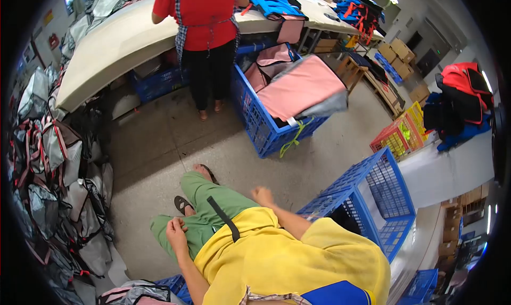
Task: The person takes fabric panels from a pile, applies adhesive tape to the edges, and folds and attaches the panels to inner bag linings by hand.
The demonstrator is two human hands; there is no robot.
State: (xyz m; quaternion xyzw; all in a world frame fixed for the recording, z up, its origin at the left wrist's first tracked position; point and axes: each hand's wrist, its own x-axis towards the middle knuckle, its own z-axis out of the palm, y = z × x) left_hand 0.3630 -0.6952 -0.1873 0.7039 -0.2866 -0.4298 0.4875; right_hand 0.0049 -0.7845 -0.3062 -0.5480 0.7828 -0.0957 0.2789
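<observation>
My left hand (pixel 176 233) hangs beside the green trousers (pixel 205 209), its fingers loosely curled with nothing visible in them. On the other side, my right hand (pixel 262 195) is a fist held out over the floor, slightly blurred, with nothing showing in it. A black strap (pixel 223 219) lies across the yellow shirt (pixel 298 252) and trousers, between the hands and touched by neither. Nearest to my right hand is a blue plastic crate (pixel 357 185) with lattice walls.
Ahead, a blue crate (pixel 255 110) holds pink and grey fabric pieces (pixel 303 87). A person in a red shirt (pixel 205 17) stands at a long pale table (pixel 114 44). Grey bags (pixel 45 198) are piled along the left. A red crate (pixel 396 137) stands at the right.
</observation>
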